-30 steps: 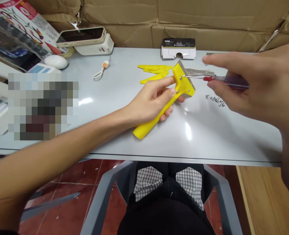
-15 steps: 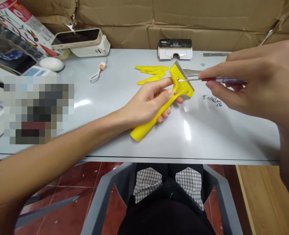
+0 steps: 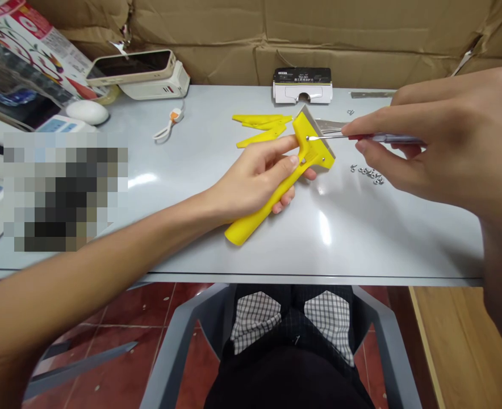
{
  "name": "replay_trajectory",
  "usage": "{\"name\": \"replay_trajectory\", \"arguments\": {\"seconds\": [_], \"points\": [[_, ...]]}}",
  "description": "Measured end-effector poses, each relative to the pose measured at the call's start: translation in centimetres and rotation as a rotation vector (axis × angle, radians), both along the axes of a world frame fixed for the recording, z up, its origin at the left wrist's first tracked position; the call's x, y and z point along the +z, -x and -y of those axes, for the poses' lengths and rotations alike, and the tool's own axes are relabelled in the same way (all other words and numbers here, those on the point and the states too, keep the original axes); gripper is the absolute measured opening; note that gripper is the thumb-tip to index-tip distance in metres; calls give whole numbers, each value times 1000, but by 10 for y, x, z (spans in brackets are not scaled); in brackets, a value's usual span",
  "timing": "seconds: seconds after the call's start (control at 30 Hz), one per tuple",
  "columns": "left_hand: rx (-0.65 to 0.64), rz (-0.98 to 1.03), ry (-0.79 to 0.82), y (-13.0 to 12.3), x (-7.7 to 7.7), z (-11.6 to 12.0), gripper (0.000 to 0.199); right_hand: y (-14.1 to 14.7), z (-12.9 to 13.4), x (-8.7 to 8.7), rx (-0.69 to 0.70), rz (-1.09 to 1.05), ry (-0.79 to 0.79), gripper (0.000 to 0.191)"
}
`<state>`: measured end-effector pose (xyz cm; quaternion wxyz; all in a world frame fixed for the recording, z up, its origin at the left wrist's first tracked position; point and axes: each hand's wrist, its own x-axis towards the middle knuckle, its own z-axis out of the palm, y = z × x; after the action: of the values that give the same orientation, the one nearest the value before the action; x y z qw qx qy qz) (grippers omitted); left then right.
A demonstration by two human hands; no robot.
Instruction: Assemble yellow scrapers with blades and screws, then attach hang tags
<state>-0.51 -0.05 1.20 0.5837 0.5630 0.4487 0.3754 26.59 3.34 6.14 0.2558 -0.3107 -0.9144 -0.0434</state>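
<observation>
In the head view, the left hand (image 3: 251, 182) grips a yellow scraper (image 3: 285, 184) slantwise over the desk (image 3: 362, 238); the right hand (image 3: 442, 139) pinches a screwdriver (image 3: 357, 137), its tip at a head screw (image 3: 308, 138). Loose screws (image 3: 372, 172) lie nearby.

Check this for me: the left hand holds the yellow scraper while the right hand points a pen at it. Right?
Not quite: the head view shows the right hand holding a screwdriver, not a pen. The left hand does hold the yellow scraper.
</observation>
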Motion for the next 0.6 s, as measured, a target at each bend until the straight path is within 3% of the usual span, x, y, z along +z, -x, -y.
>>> {"name": "replay_trajectory", "arguments": {"seconds": [0.33, 0.6], "points": [[-12, -53, -36, 3, -6, -3, 43, 0, -1, -3, 44, 39, -123, 21], [-47, -39, -64, 4, -9, -4, 43, 2, 0, -4, 37, 42, -136, 21]]}}
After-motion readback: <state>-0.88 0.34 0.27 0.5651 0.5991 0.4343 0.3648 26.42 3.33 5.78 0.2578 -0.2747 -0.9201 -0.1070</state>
